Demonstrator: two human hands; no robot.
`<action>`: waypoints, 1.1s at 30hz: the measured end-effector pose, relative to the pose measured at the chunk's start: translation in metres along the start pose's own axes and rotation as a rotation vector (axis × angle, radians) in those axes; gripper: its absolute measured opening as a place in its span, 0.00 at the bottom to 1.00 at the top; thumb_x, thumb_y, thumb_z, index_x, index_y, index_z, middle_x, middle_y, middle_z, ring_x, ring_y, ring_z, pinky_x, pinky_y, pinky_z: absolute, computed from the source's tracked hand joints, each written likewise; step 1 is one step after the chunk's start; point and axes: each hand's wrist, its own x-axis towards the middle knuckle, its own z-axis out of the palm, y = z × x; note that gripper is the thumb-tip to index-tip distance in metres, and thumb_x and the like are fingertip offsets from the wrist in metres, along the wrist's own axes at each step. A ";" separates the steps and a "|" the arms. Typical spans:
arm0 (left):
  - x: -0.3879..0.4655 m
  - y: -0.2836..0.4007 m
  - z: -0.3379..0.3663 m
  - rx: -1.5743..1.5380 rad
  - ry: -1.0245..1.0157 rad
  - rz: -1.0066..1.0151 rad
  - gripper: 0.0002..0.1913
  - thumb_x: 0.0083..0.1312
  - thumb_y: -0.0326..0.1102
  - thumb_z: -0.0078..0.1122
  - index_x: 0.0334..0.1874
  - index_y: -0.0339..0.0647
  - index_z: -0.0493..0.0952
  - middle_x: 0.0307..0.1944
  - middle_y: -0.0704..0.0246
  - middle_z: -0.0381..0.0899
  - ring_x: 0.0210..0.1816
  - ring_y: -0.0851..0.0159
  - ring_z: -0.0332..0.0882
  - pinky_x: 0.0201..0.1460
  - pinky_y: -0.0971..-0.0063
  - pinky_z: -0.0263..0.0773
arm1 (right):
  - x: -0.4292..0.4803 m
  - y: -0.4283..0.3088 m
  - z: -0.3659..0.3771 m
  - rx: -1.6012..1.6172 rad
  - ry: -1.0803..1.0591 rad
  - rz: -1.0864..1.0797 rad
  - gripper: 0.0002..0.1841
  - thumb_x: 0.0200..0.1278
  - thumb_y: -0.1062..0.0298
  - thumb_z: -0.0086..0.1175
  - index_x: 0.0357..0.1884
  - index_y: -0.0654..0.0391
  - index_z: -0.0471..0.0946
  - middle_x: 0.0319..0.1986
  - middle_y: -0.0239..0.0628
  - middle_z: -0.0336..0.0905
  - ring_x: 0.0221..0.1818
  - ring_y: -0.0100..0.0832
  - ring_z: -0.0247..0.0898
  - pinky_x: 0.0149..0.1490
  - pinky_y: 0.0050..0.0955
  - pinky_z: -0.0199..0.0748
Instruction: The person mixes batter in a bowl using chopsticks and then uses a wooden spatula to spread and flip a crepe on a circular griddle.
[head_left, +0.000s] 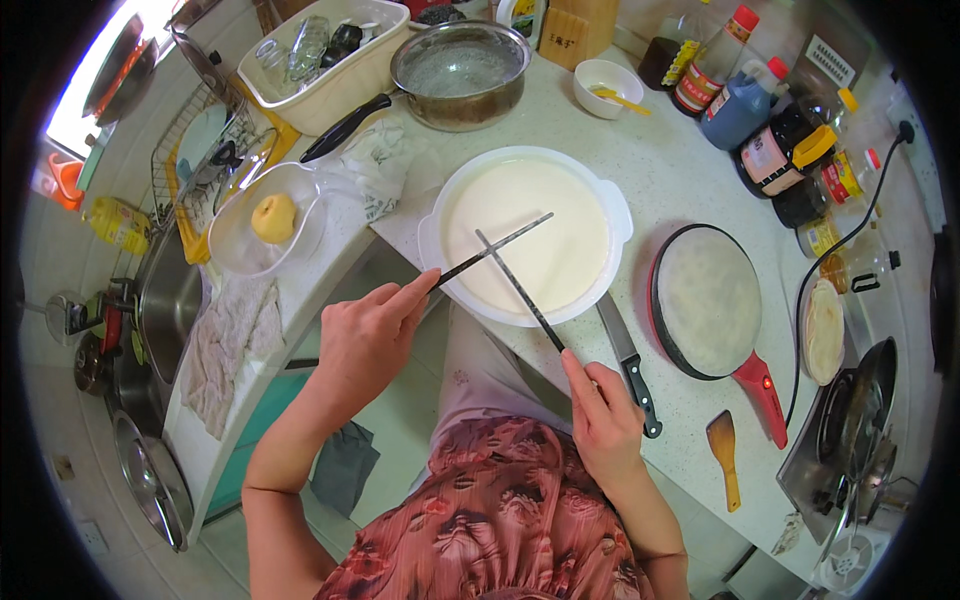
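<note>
My left hand (375, 330) grips a dark chopstick (517, 234), and my right hand (604, 409) holds another chopstick (523, 294). The two sticks cross over a white plastic basin (621, 214) of pale, smooth batter (555, 247). Both carry whitish residue towards their tips. To the right of the basin, a red-handled electric crepe pan (709, 300) has a pale layer over its round plate, and a red light glows on its handle. A kitchen knife (637, 382) lies between my right hand and the pan.
A wooden spatula (723, 450) and a stack of flatbreads (823, 330) lie at the right, near the stove (806, 465). Bottles (772, 157) line the wall. Behind the basin stand a steel pot (461, 112) and a white bowl (585, 86). A clear bowl (225, 251) holds a peeled potato or fruit (274, 218).
</note>
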 end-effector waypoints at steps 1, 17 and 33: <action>0.001 -0.001 -0.001 -0.037 0.002 -0.012 0.15 0.66 0.30 0.60 0.55 0.49 0.83 0.24 0.69 0.79 0.22 0.59 0.77 0.23 0.67 0.70 | -0.001 0.005 0.002 -0.023 0.000 0.017 0.28 0.52 0.84 0.60 0.59 0.54 0.80 0.41 0.37 0.76 0.32 0.34 0.78 0.32 0.32 0.78; -0.001 -0.006 -0.019 -0.291 -0.102 -0.218 0.11 0.66 0.30 0.60 0.49 0.43 0.85 0.26 0.57 0.81 0.23 0.52 0.77 0.29 0.66 0.72 | 0.007 0.024 -0.007 -0.098 0.086 0.127 0.26 0.57 0.83 0.56 0.59 0.53 0.79 0.40 0.38 0.76 0.35 0.37 0.79 0.36 0.34 0.81; 0.008 -0.017 -0.020 -0.767 -0.396 -0.600 0.15 0.76 0.36 0.49 0.51 0.35 0.82 0.20 0.74 0.78 0.16 0.77 0.65 0.21 0.79 0.62 | 0.001 -0.002 0.000 -0.094 -0.013 -0.015 0.28 0.54 0.81 0.57 0.60 0.53 0.79 0.40 0.35 0.76 0.31 0.33 0.78 0.33 0.29 0.79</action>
